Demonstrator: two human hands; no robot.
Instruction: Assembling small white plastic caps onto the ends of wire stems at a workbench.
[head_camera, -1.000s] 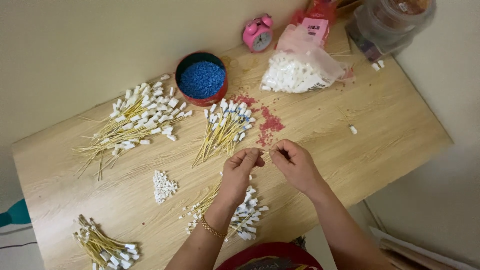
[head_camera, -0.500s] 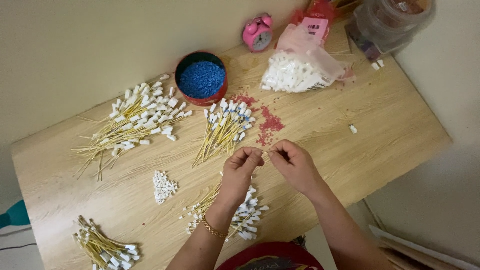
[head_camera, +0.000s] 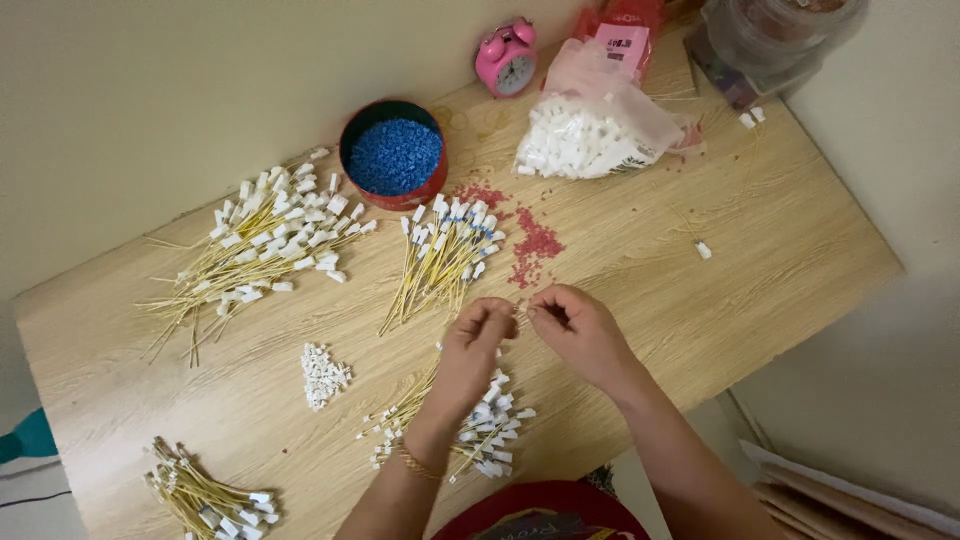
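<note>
Over the middle of the wooden table (head_camera: 760, 240), my left hand (head_camera: 475, 345) and my right hand (head_camera: 580, 330) meet fingertip to fingertip. Between them they pinch a thin yellow wire with a small white connector; the piece is mostly hidden by my fingers. A bundle of yellow wires with white connectors (head_camera: 475, 420) lies under my left wrist. Another bundle, with blue-tipped connectors (head_camera: 445, 250), lies just beyond my hands. A red round tin of blue beads (head_camera: 393, 155) stands behind it.
A big loose pile of wired connectors (head_camera: 255, 245) sits at the left, a small heap of white connectors (head_camera: 322, 375) left of my hands, another bundle (head_camera: 205, 498) at the near left corner. A plastic bag of white connectors (head_camera: 590, 130), pink alarm clock (head_camera: 505, 58), red crumbs (head_camera: 535, 245).
My hands have stayed in the same spot, fingertips still together on the wire; only small finger movements show.
</note>
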